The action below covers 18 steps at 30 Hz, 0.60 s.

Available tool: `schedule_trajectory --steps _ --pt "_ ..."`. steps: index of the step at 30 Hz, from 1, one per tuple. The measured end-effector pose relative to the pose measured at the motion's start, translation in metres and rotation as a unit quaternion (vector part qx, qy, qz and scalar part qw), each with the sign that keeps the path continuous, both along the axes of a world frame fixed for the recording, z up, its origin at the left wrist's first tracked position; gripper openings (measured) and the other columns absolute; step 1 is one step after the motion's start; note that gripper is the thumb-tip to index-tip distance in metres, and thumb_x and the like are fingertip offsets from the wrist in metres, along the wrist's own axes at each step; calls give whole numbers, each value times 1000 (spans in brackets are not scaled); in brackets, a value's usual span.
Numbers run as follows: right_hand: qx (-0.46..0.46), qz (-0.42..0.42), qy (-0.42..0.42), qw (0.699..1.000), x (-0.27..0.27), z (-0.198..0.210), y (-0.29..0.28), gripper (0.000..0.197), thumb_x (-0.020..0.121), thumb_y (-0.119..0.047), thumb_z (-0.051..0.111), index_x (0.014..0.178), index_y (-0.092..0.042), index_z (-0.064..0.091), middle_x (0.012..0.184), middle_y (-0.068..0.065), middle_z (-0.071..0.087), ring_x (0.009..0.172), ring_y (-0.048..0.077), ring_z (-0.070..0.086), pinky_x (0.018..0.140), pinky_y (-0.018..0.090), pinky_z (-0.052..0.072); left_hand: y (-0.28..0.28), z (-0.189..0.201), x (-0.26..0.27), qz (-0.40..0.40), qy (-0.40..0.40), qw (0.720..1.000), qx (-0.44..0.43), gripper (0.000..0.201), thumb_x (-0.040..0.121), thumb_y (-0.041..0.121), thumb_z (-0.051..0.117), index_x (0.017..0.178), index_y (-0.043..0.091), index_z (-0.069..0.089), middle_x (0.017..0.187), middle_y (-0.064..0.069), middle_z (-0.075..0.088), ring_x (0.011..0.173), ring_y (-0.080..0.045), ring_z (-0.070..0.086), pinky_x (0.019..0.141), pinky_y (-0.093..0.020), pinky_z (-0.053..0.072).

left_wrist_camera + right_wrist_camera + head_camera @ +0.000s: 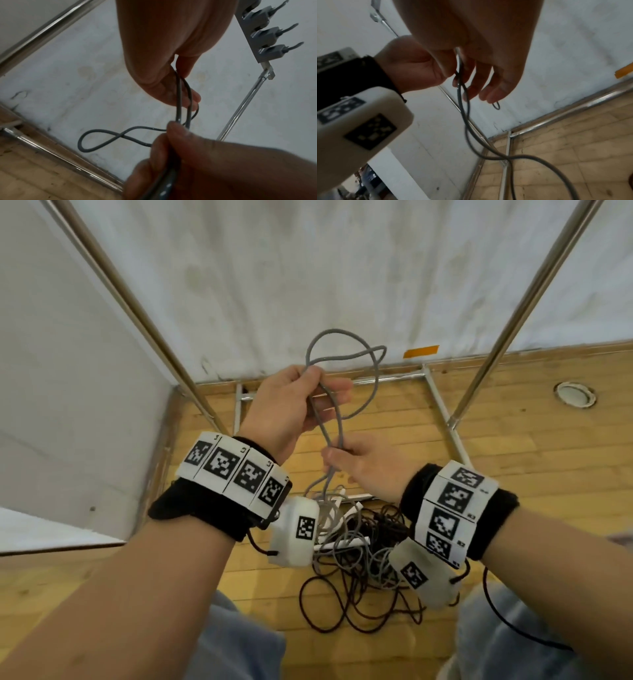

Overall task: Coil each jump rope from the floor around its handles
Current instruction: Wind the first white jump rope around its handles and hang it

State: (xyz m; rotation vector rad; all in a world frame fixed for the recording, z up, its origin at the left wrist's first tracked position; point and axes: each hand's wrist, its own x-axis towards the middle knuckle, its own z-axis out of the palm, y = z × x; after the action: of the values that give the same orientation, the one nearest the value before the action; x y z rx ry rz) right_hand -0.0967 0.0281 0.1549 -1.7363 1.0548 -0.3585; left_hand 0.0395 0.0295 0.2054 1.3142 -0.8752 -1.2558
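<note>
A grey jump rope (334,331) is lifted off the floor between both hands. My left hand (294,402) is the higher one and grips a bunch of its loops, which stick out above the fist. Just below, my right hand (359,463) pinches two grey strands that hang down. In the left wrist view the grey rope (145,127) forms a figure-eight loop beside the right thumb (173,129). The right wrist view shows the grey rope (527,156) trailing to the floor. Its handles are hidden in the pile of ropes (359,559).
The pile on the wooden floor mixes grey rope, a dark rope (325,611) and white handles (352,508). Slanted metal poles (137,302) (534,302) and a floor frame (442,412) surround it. White sheet behind; my knees (239,645) are at the bottom.
</note>
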Motion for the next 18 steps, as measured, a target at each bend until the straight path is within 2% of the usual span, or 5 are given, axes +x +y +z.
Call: schedule_trajectory --steps 4,6,9,12,18 --pt "-53 -24 0 998 -4 19 -4 31 98 -25 44 68 -23 52 63 -7 52 58 9 48 55 18 38 3 3 8 -32 -8 999 17 23 101 35 38 93 21 55 98 0 74 100 -21 67 89 -40 44" --pt "-39 -77 -90 992 -8 37 -13 32 98 -19 45 67 -15 53 60 3 52 53 15 49 57 27 43 10 4 8 -130 -45 990 32 19 91 36 50 97 21 60 103 -1 71 109 -21 61 95 -44 37" --pt "36 -134 -229 963 -9 61 -25 35 99 -21 45 68 -8 55 65 14 54 51 22 50 56 35 43 24 -3 -7 -233 -118 964 52 35 62 13 56 96 16 61 100 1 69 113 -19 59 100 -42 37" --pt "61 -151 -292 942 -9 78 -30 32 98 -18 46 70 -7 56 69 10 56 49 18 50 52 28 44 31 -9 -22 -198 -148 968 34 15 79 8 65 84 19 56 91 -6 72 98 -17 65 84 -27 46" --pt "26 -197 -401 894 -26 110 -47 28 98 -16 47 75 -5 57 70 8 58 51 16 55 56 26 50 30 -20 -22 -232 -320 918 23 22 98 22 49 84 19 65 83 12 71 88 -3 66 88 -30 46"
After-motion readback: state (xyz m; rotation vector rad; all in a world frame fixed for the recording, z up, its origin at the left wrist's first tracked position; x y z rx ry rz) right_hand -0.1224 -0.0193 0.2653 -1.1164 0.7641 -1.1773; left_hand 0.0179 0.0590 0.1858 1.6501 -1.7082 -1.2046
